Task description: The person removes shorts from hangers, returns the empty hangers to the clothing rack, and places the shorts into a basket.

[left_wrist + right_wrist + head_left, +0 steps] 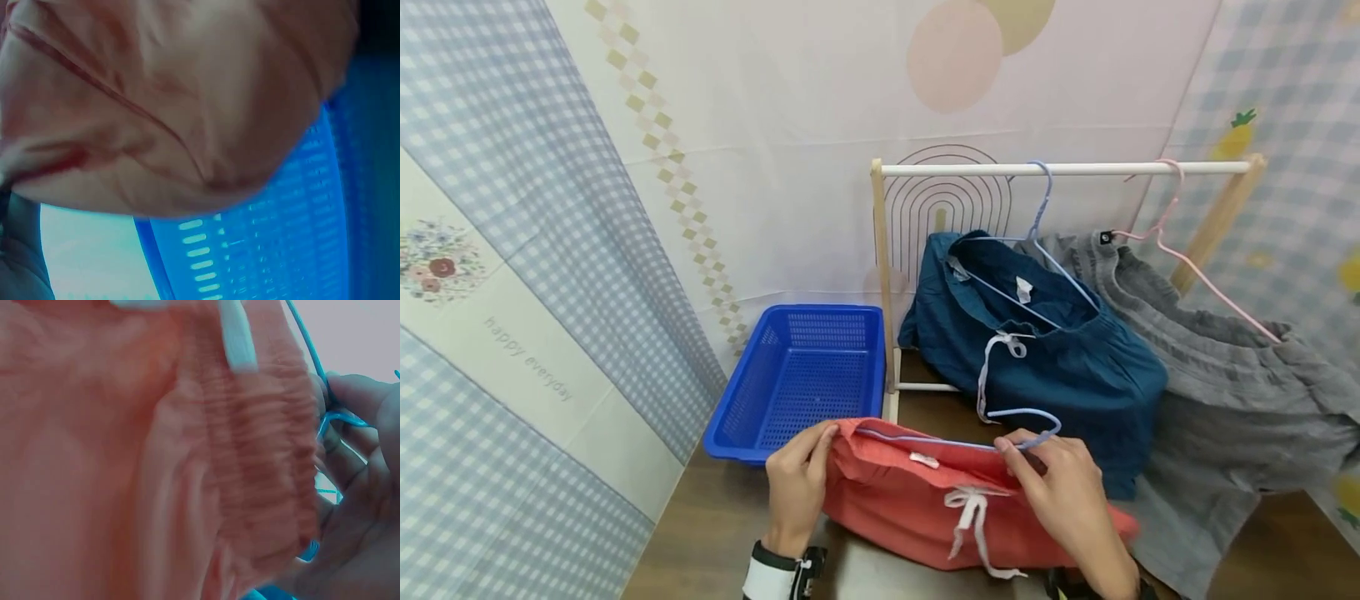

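Coral garment point(902, 521) with a white drawstring point(973, 504), held above the table point(692, 525) in front of the rack point(955, 170); its waistband gapes upward. A light-blue hanger point(1033, 411) lies along the waistband opening, its hook projecting above the cloth. The left hand point(797, 479) pinches the waistband's left corner between thumb and fingers. The right hand point(1067, 483) grips the hanger near the base of its hook, as the right wrist view confirms. Beyond the left hand stands a blue basket point(820, 383) with perforated walls, beside the rack's left post. From the rack's bar hang a teal garment point(1075, 358) on a second blue hanger point(1043, 200) and, to its right, a grey garment point(1195, 467) on a pink hanger point(1210, 287).
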`<state>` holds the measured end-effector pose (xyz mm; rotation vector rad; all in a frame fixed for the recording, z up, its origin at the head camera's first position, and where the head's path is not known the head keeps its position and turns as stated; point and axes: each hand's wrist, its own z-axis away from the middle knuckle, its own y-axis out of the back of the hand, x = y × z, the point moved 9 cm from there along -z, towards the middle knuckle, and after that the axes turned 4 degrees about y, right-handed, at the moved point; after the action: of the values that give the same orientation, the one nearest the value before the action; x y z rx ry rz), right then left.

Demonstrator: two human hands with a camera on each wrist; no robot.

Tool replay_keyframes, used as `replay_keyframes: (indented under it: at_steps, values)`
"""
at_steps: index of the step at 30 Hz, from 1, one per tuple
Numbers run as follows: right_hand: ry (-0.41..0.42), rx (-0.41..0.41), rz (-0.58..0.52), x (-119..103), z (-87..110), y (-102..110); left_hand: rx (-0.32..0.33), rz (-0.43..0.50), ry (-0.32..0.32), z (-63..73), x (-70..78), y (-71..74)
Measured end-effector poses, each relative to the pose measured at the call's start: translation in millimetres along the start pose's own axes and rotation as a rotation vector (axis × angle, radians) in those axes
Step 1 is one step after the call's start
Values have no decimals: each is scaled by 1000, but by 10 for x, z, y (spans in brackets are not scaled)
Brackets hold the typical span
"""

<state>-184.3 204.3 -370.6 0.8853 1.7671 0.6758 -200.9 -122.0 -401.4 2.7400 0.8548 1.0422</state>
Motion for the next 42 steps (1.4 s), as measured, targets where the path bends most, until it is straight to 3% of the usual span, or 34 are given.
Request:
replay_keyframes:
  at_steps: [5,11,16,19,21,26,33,37,40,42]
  values:
    - [41,-3,-53,-25,-12,-14,87,45,93,-26,-67,35]
    - [86,39,-149,-20,8,-34,136,201,248,16,-160,2]
    - [93,89,-205,-14,43,-55,116,376,482,83,-342,-99]
    - [108,126,-221,-39,71,-57,87,542,645,165,-450,-199]
    - [125,154,-218,-55,82,-41,67,652,711,192,-485,-275]
    - [182,211,-196,-95,90,20,28,816,786,219,-505,-428]
    - [225,253,-230,-135,67,31,34,989,877,247,-507,-567]
    - [208,266,-239,-123,90,11,33,1021,936,303,-518,-632]
    - [173,288,-252,-89,114,21,-14,996,990,375,-540,-697]
    - [130,323,-316,-40,130,60,-57,957,1021,421,-543,-728]
